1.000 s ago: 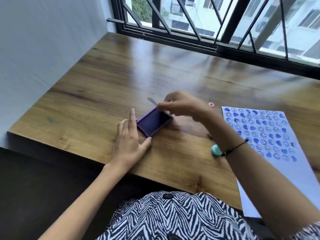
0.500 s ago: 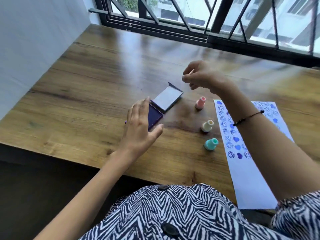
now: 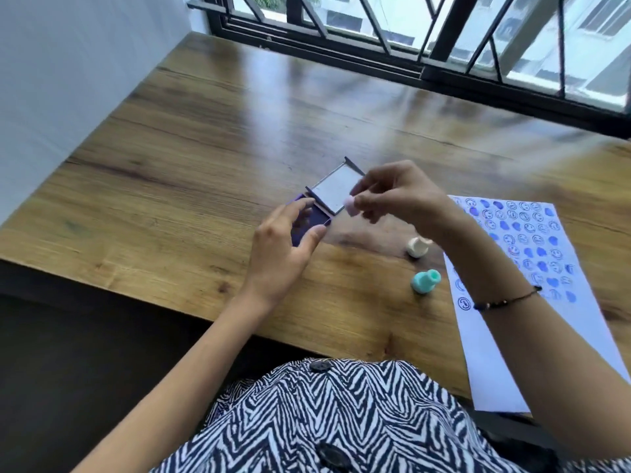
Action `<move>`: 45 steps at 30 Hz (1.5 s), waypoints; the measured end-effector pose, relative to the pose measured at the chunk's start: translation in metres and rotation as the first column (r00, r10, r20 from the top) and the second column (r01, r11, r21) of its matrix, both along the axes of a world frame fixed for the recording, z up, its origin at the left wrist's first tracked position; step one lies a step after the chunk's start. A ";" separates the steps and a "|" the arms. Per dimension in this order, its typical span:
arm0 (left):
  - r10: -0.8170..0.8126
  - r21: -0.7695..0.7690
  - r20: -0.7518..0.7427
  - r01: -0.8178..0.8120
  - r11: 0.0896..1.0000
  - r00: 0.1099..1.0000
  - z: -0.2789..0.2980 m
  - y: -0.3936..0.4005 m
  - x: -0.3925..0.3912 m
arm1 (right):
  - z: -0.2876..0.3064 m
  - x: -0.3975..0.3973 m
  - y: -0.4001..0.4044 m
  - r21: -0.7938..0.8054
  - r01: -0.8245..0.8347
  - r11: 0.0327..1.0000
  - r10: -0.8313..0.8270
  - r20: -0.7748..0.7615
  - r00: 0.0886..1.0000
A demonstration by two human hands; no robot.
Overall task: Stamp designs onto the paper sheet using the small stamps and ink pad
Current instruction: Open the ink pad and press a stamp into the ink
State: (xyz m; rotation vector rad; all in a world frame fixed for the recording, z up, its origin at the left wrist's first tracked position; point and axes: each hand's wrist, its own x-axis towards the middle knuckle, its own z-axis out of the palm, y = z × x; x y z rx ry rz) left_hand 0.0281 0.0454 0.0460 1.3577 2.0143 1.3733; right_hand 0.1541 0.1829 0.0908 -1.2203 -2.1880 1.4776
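Right hand [image 3: 403, 196] pinches a small pink stamp [image 3: 351, 205] between thumb and fingertips, held in the air just off the open lid's right edge; stamp blurred, design face not readable. Left hand [image 3: 283, 247] is loose and half-curled, fingers spread, grasping nothing; it hovers at the near-left corner of the ink pad, thumb tip at the case's front edge, contact uncertain.

Largest to smallest:
- Wooden table [image 3: 205, 165], brown grain, fills the frame; window with black bars [image 3: 440, 29] at 12 o'clock, white wall at 9–10 o'clock.
- Zebra-print garment [image 3: 341, 421] with dark buttons, at 6 o'clock, against the table's near edge.
- Paper sheet [image 3: 495, 353], white, flat at 3–4 o'clock of the ink pad, its near end overhanging the table edge. Far half covered in rows of blue prints: smiley circles and solid hearts. Right forearm crosses over its left edge.
- Ink pad [image 3: 316, 218], purple case, dark blue pad partly hidden by the left hand's fingers. Lid [image 3: 334, 192] hinged open toward 1 o'clock, pale inner face up.
- Teal stamp [image 3: 425, 280], on the table between ink pad and paper, at 5 o'clock of the ink pad, apparently tipped over.
- Cream stamp [image 3: 418, 247], just at 12 o'clock of the teal one, partly under the right wrist.
- Thin dark bracelet [image 3: 505, 300] on the right wrist.
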 end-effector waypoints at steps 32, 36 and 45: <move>0.264 -0.040 0.504 -0.283 0.958 0.822 -0.032 -0.042 -0.035 | -0.045 -0.085 -0.064 0.720 -0.529 0.450 0.345 0.406 0.846; 0.266 -0.039 0.502 -0.286 0.957 0.823 -0.033 -0.042 -0.034 | -0.039 -0.090 -0.059 0.681 -0.608 0.408 0.416 0.454 0.788; 0.257 0.025 0.451 -0.300 0.954 0.855 -0.033 -0.042 -0.030 | -0.035 -0.086 -0.067 0.681 -0.553 0.480 0.323 0.449 0.833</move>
